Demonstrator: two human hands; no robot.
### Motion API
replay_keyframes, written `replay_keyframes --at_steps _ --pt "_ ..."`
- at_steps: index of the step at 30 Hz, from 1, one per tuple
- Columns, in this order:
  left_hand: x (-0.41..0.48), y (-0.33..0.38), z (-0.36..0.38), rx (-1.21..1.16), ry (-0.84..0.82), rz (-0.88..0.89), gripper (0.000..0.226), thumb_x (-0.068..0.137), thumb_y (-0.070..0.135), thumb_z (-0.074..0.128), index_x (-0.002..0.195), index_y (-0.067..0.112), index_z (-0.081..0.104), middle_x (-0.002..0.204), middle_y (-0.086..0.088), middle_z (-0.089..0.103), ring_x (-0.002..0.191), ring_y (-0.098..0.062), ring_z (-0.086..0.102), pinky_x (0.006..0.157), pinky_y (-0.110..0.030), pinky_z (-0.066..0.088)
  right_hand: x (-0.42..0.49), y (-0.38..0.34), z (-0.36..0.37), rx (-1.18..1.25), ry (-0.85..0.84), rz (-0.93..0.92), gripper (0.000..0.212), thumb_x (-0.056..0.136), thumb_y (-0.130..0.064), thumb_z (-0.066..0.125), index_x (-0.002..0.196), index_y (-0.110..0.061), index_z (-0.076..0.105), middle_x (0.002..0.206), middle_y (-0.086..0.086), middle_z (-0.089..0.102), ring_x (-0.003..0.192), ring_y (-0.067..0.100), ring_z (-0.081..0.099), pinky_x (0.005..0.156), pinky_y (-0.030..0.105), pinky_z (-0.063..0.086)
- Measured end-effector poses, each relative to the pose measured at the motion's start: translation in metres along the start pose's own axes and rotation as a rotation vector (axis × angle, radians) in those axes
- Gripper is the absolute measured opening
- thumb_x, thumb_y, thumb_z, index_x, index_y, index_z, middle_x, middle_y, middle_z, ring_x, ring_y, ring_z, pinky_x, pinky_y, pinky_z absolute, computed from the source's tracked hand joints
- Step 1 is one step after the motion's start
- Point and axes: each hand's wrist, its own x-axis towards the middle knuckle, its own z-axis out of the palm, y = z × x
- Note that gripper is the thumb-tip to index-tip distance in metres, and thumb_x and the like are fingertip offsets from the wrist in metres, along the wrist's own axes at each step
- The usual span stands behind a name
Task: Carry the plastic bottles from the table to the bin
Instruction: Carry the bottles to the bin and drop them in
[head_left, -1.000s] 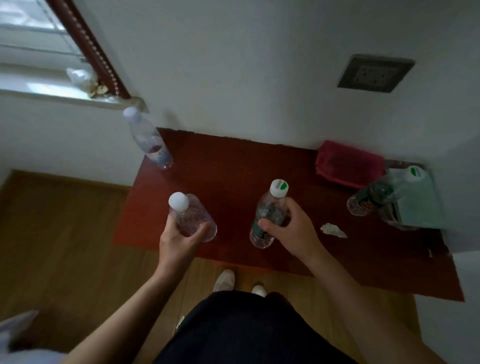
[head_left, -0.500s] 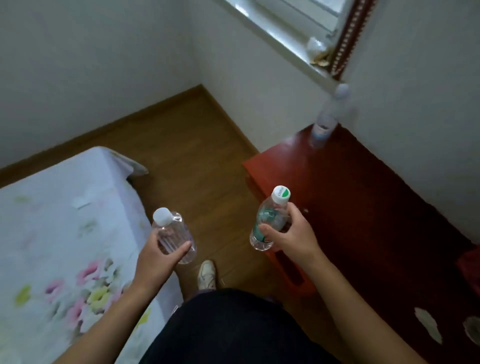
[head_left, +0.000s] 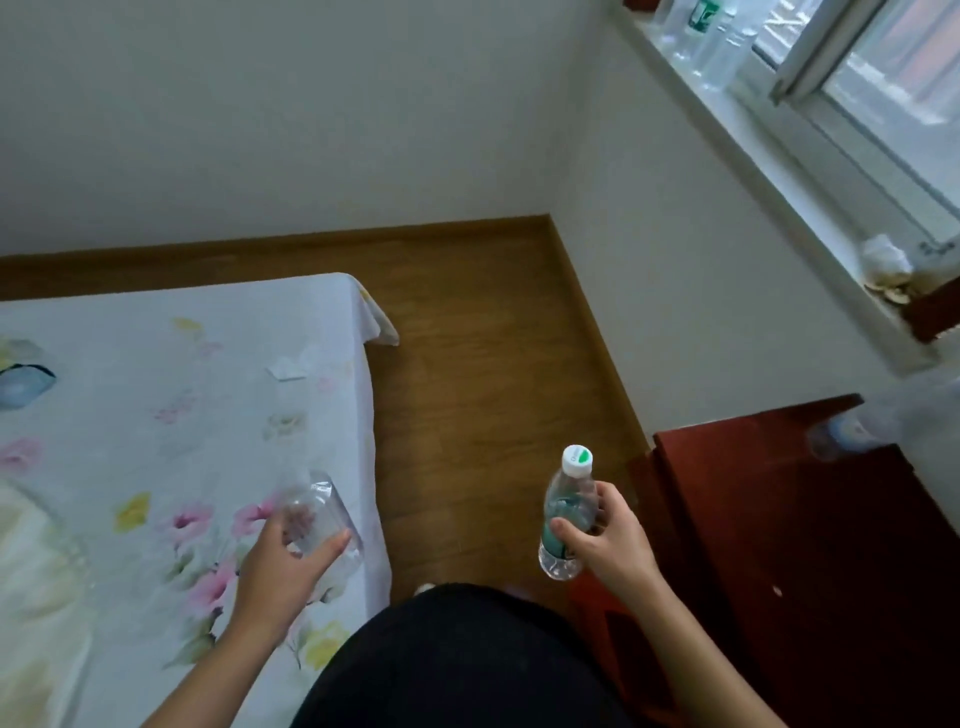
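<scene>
- Left hand (head_left: 283, 564), at 8 o'clock, grips clear bottle (head_left: 319, 517).
- Right hand (head_left: 605, 540), at 4 o'clock, grips green-labelled bottle (head_left: 566, 512).
- Risk: thin walls may buckle, letting a bottle slip.

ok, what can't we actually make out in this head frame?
- Bin: nowhere in the head view, so its place is unknown.
- Clear plastic bottle in the left hand: motion-blurred, cap not visible.
- Blurred clear bottle on the dark red table: smeared near the right edge, label unreadable.
- Green-labelled plastic bottle in the right hand: cap print too small to read.
- Bottles on the windowsill: cut off by the top edge.
</scene>
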Motion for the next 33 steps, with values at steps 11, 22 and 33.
replay_keyframes --at_steps 11,22,33 --pt "0.122 0.072 0.014 0.029 -0.06 0.009 0.061 0.072 0.052 0.083 0.121 0.03 0.055 0.12 0.009 0.062 0.112 -0.02 0.062 0.09 -0.044 0.057 0.104 -0.014 -0.018 -0.002 0.033 0.133 0.048 0.078 -0.028 0.085 0.119 -0.025 0.06 0.111 -0.007 0.069 0.101 0.01 0.067 0.085 0.041 0.061" --pt "0.251 0.178 0.043 -0.09 0.249 -0.104 0.052 0.076 0.039 0.085 0.118 0.026 0.057 0.117 0.003 0.066 0.108 -0.02 0.062 0.091 -0.036 0.048 0.333 -0.133 -0.034 0.032 -0.167 0.015 0.066 0.07 -0.043 0.081 0.128 -0.024 0.055 0.114 -0.012 0.065 0.105 0.01 0.065 0.08 0.028 0.059" --pt "0.372 0.234 0.038 -0.117 0.375 -0.233 0.052 0.073 0.033 0.088 0.116 0.021 0.06 0.116 -0.002 0.069 0.102 -0.02 0.064 0.087 -0.035 0.047 0.524 -0.294 -0.014 -0.047 -0.314 -0.199 0.055 0.08 -0.035 0.081 0.128 -0.028 0.054 0.118 -0.013 0.065 0.107 0.009 0.065 0.084 0.03 0.059"
